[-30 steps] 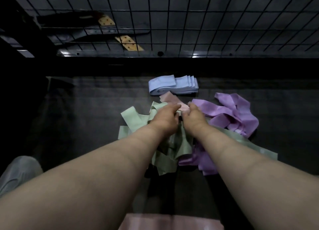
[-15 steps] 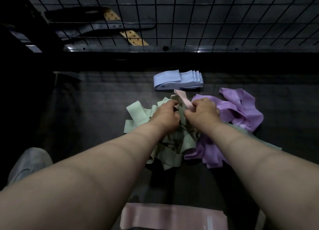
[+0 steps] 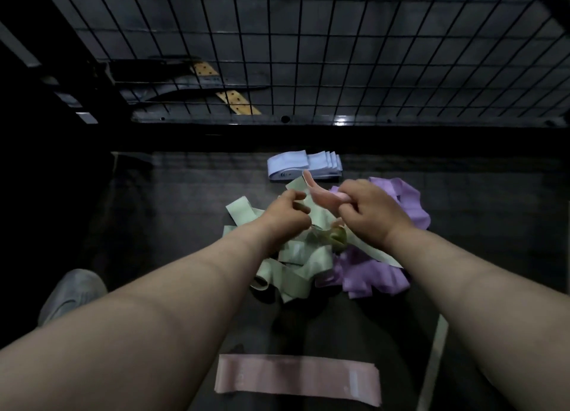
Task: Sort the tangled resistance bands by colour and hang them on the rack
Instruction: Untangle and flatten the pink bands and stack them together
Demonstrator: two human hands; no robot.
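Observation:
A tangle of green bands and purple bands lies on the dark floor in the middle of the view. My right hand grips a pink band and holds it a little above the pile. My left hand is curled beside it over the green bands; what it pinches is blurred. A neat stack of blue bands lies behind the pile. A flat pink band lies near me. The black wire grid rack stands behind.
A grey shoe sits at the lower left. A dark raised ledge runs between the floor mat and the rack. A pale strip lies on the floor at the lower right. Metal and wooden parts lie behind the grid.
My right hand has lifted the pink band up out of the tangle. My left hand has drawn slightly left. The view has tilted up, showing more rack.

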